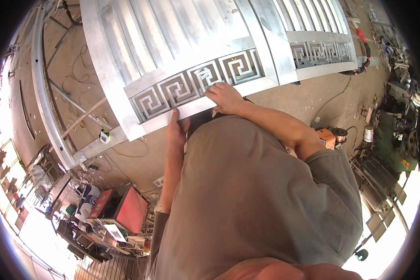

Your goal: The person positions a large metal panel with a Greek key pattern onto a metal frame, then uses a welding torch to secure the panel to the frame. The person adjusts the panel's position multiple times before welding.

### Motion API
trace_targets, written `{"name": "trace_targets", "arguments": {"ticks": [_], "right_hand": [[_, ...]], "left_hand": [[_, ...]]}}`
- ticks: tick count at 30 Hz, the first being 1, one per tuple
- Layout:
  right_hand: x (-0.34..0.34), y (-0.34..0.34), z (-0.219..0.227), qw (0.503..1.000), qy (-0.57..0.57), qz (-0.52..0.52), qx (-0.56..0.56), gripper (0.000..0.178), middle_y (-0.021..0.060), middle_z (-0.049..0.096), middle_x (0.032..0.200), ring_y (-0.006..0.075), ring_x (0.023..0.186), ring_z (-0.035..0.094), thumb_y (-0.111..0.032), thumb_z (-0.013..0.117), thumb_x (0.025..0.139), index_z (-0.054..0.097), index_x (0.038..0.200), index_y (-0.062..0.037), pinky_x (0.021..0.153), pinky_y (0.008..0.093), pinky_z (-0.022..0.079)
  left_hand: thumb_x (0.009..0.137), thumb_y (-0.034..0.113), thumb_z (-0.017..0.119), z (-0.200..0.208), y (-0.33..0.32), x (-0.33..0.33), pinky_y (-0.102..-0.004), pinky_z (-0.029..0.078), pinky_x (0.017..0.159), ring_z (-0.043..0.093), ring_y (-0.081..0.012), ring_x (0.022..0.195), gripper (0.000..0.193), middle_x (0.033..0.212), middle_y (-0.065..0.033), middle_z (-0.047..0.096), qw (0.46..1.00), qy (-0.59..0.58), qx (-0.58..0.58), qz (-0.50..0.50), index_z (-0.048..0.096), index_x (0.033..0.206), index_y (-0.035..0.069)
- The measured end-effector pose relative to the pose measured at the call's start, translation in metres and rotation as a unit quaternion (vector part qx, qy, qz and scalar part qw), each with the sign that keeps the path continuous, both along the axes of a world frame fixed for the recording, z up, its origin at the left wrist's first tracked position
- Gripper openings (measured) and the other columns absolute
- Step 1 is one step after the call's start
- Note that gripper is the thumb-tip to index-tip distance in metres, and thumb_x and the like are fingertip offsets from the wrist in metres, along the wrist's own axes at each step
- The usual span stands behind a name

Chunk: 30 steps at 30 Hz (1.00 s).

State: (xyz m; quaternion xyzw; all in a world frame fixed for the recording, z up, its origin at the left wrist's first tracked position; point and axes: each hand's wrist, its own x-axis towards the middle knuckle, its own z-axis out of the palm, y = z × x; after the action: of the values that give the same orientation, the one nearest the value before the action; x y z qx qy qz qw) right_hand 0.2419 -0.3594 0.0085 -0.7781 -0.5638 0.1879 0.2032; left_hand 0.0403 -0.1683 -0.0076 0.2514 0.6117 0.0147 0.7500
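A large silvery metal gate panel lies in front of me, with ribbed slats and a row of square spiral fretwork along its near side. My left hand is at the near rail, its thumb up against the edge and its other fingers partly hidden below. Farther right, my right hand curls over the same rail, fingertips at the fretwork. Both hands look closed on the panel's edge. Beyond a seam on the right, a second panel section carries matching fretwork.
A metal support frame runs along the left, with a small tape measure on its crossbar. Behind on the left stands a red box-shaped machine. To the right are an orange box and a wire spool. Cables trail across the floor.
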Motion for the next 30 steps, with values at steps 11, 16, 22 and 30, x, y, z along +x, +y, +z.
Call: {"name": "trace_targets", "arguments": {"ticks": [11, 16, 22, 30], "right_hand": [[0.044, -0.008, 0.011, 0.982, 0.138, -0.125, 0.013, 0.051, 0.0125, 0.068, 0.124, 0.0329, 0.122, 0.060, -0.037, 0.077, 0.089, 0.068, 0.131, -0.0088, 0.107, 0.0460, 0.048], [0.157, -0.027, 0.007, 0.884, 0.057, -0.463, -0.041, 0.038, 0.0114, 0.076, 0.110, 0.0284, 0.102, 0.072, -0.040, 0.069, 0.098, 0.075, 0.118, -0.0084, 0.092, 0.0398, 0.055], [0.212, -0.033, -0.014, 0.819, 0.076, -0.562, -0.090, 0.046, 0.0086, 0.076, 0.102, 0.0239, 0.094, 0.071, -0.047, 0.080, 0.087, 0.075, 0.112, -0.0079, 0.084, 0.0372, 0.055], [0.239, -0.042, -0.037, 0.819, 0.185, -0.537, -0.087, 0.054, 0.0139, 0.077, 0.112, 0.0305, 0.106, 0.072, -0.053, 0.083, 0.082, 0.077, 0.114, -0.0087, 0.093, 0.0414, 0.053]], "left_hand": [[0.096, 0.049, 0.077, -0.006, -0.002, -0.009, -0.0251, 0.057, 0.062, 0.071, -0.0189, 0.084, 0.061, 0.104, -0.0104, 0.070, 1.000, 0.010, 0.017, -0.024, 0.061, 0.125, -0.002], [0.096, 0.051, 0.077, 0.000, -0.003, -0.008, -0.0258, 0.057, 0.066, 0.071, -0.0184, 0.087, 0.062, 0.106, -0.0089, 0.070, 0.999, 0.029, 0.017, -0.035, 0.061, 0.126, -0.001], [0.097, 0.052, 0.075, 0.004, -0.005, -0.004, -0.0275, 0.058, 0.069, 0.071, -0.0181, 0.088, 0.062, 0.107, -0.0078, 0.070, 0.995, 0.055, 0.049, -0.065, 0.061, 0.128, 0.000], [0.096, 0.056, 0.074, 0.017, -0.005, 0.002, -0.0319, 0.057, 0.076, 0.071, -0.0201, 0.099, 0.068, 0.118, -0.0079, 0.070, 0.993, 0.080, 0.032, -0.075, 0.057, 0.139, 0.005]]}}
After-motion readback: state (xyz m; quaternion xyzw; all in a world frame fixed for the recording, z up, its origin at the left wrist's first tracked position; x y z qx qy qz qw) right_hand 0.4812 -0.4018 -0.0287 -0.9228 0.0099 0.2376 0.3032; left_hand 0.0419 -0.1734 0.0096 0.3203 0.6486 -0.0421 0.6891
